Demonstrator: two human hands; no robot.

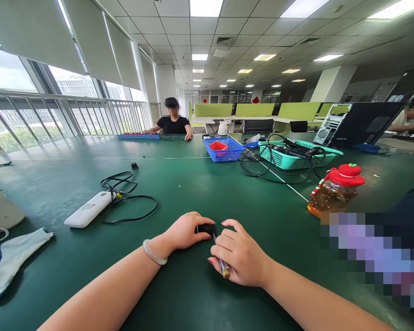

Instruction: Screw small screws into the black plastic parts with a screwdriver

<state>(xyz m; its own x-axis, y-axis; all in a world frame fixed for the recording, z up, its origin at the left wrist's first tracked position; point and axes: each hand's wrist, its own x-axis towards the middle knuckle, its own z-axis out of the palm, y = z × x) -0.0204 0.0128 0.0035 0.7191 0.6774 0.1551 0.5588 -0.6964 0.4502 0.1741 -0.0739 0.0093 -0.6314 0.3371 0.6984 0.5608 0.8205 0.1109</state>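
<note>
The left hand's [185,232] grip pinches a black block [205,229]; beside it, the right hand's [239,257] wraps a screwdriver-like tool [225,270].

smooth, glossy tabletop [179,197]; shiny, metallic-looking slim tool [224,267].

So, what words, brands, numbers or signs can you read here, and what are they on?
No text can be read for certain.
Long white bar: grey lettering, too blurred to read.
Black piece in the left hand: pale specks, too small to tell.
Red diamond in the background: too small to read.
</note>
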